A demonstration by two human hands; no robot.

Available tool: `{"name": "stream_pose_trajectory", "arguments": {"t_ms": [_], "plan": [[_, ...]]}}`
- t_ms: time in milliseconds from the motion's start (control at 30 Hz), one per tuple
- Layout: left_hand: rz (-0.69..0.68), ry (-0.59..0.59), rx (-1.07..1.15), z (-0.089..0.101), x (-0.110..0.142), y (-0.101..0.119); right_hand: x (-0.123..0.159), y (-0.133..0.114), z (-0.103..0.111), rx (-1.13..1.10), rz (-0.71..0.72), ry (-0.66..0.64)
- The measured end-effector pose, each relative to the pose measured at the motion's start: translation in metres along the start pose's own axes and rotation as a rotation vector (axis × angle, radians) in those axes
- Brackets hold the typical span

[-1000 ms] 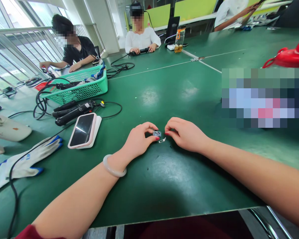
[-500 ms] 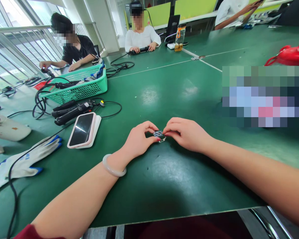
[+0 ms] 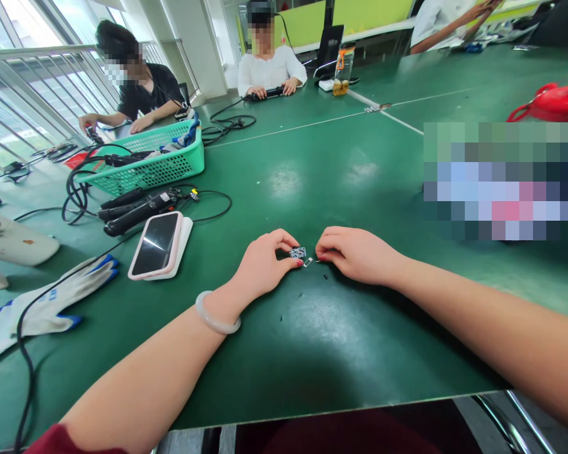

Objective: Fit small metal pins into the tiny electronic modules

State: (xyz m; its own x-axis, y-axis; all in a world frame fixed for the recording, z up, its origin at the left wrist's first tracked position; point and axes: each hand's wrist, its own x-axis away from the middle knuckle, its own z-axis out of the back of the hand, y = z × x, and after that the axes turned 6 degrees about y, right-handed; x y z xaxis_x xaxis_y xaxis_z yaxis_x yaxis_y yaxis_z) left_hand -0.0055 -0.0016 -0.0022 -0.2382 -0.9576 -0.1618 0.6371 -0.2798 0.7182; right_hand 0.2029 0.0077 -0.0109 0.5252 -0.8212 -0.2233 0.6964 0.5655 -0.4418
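My left hand (image 3: 269,263) pinches a small dark rectangular piece with a pale pattern (image 3: 298,252) between thumb and fingers. At the tip of that thumb is a small whitish frame (image 3: 308,262), shaped like a SIM tray; whether the thumb grips it or only touches it I cannot tell. Just to the right, my right hand (image 3: 353,255) is closed in a pinch, apart from the left. A thin pale sliver (image 3: 317,261) shows at its fingertips, too small to name. A tiny dark bit (image 3: 325,276) lies on the green table (image 3: 284,366) below the hands.
Left of my hands are a phone (image 3: 156,246) on a white box-like item, black handled tools (image 3: 139,211) with cables, and a work glove (image 3: 52,302). Behind them stands a green basket (image 3: 146,173). Two people sit across; a bottle (image 3: 343,69) stands near one.
My right hand has drawn back slightly to the right, away from the left. A gap now shows between them, with the pale frame and dark bit more visible. The left hand stays nearly still.
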Motion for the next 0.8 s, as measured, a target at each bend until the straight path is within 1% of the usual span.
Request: {"name": "stream_pose_trajectory", "arguments": {"t_ms": [100,233,300,600,800], "plan": [[0.008,-0.007,0.000,0.000,0.000,0.001,0.001,-0.003,0.005,-0.030,0.010,0.055],[0.004,-0.030,0.034,-0.001,0.002,0.001,0.002,-0.012,0.004,-0.132,0.036,0.217],[-0.002,-0.041,0.064,-0.001,0.002,0.002,0.002,-0.017,0.001,-0.159,0.046,0.259],[-0.017,-0.051,0.147,-0.002,0.003,0.003,0.002,-0.022,-0.005,-0.198,0.034,0.269],[-0.025,-0.056,0.149,-0.001,0.003,0.003,0.001,-0.020,-0.001,-0.256,-0.047,0.271]]}}
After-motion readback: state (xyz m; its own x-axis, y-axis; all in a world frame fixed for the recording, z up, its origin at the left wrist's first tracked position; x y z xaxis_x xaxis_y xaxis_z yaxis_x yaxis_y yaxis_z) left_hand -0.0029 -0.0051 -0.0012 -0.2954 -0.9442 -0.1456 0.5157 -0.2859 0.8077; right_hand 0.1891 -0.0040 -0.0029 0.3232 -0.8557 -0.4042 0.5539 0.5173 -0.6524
